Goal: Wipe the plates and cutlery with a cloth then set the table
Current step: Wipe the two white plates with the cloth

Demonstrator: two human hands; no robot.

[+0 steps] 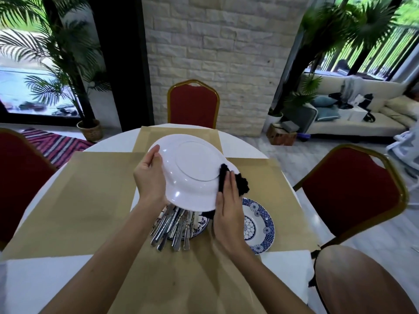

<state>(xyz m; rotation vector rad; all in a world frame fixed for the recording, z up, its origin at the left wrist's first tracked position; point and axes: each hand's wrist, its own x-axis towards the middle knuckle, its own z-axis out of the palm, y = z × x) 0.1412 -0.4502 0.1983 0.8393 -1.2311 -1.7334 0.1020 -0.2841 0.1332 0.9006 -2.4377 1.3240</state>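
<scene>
1. White plate (192, 171) is held up over the middle of the counter (249, 147), tilted, with its underside and foot ring facing the camera.
2. At far left stands a red chair (20, 177) with a gold frame; brown paper mats (95, 189) cover most of the round white counter.
3. The left hand (149, 177) grips the white plate's left rim, thumb curled over the underside (the other fingers are hidden behind the plate).
4. Below the white plate, a pile of cutlery (172, 230) lies on a patterned plate (201, 223), the handles sticking out over its near edge onto the mat.
5. A black cloth (241, 184) is wrapped over the white plate's right rim.
6. The right hand (229, 214) holds that cloth against the rim, fingers laid along it and thumb on the plate's underside.
7. Just right of the cutlery, a blue-and-white plate (260, 225) rests on the mat, partly hidden by the right wrist.
8. A second red chair (349, 191) stands at the right; a third (192, 105) faces from the far side.
</scene>
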